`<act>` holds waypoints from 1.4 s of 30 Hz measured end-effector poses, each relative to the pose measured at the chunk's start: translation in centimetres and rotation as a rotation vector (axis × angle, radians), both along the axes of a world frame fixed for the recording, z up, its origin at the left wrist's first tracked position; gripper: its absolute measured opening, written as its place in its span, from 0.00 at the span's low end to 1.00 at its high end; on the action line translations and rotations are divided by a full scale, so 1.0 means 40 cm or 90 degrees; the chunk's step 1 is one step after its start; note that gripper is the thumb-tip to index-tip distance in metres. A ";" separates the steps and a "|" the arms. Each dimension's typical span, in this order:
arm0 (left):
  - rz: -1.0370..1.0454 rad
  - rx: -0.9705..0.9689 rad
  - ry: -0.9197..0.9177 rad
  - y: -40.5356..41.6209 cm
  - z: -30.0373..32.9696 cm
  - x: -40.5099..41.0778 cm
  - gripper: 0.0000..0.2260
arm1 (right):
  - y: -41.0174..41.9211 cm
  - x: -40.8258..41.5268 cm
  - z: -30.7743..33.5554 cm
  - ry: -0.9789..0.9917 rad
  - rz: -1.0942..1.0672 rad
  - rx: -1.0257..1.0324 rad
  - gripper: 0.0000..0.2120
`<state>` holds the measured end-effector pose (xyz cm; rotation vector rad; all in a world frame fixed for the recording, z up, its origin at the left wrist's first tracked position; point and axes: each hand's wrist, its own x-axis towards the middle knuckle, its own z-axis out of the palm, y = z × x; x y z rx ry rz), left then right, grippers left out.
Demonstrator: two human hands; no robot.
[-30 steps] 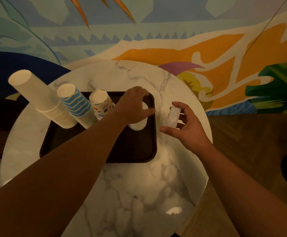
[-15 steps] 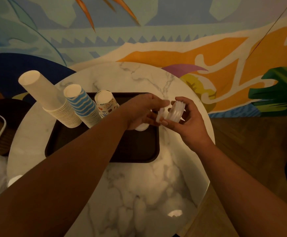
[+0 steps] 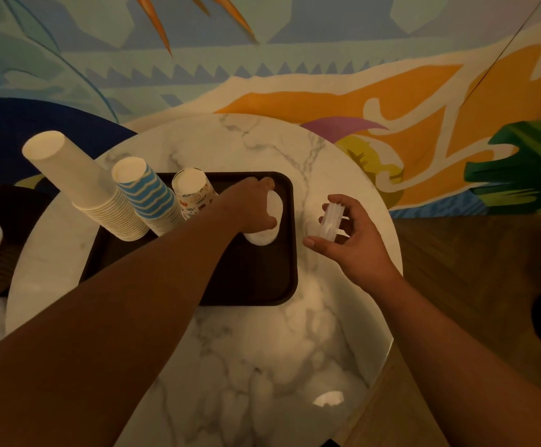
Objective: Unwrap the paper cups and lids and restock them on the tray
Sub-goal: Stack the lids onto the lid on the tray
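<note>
From the head view I see my left hand (image 3: 254, 206) reaching over the dark tray (image 3: 256, 285) near the middle of the frame, its fingers curled around a white lid (image 3: 275, 204) that it holds tilted on edge just above a small pile of white lids (image 3: 260, 237) lying on the tray's right part. My right hand (image 3: 349, 243) sits right of centre, off the tray and over the marble table (image 3: 262, 350), with thumb and fingers pinching a short stack of clear lids (image 3: 329, 221) held on edge; the thumb points toward the tray. The two hands are near each other but apart. On the tray's left side, toward the upper left of the frame, three stacks of upside-down paper cups lean away from me in a row: a tall plain white stack (image 3: 79, 185), a blue-striped stack (image 3: 148, 195) just beside it, and a shorter printed stack (image 3: 193, 193) next to my left forearm. A painted mural wall (image 3: 295, 59) fills the top of the frame, and wooden floor (image 3: 472, 269) shows at the right.
</note>
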<state>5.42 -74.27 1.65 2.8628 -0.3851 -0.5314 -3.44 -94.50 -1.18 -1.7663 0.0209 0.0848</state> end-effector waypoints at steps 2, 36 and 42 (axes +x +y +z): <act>-0.001 -0.007 0.002 0.002 -0.012 0.002 0.34 | -0.001 0.000 0.001 -0.001 0.001 -0.003 0.36; -0.025 -0.047 -0.066 0.002 0.021 -0.001 0.30 | 0.011 0.004 -0.007 -0.003 -0.012 -0.031 0.42; -0.047 0.020 -0.049 0.008 -0.015 0.000 0.31 | 0.010 0.002 -0.001 -0.004 -0.010 -0.038 0.42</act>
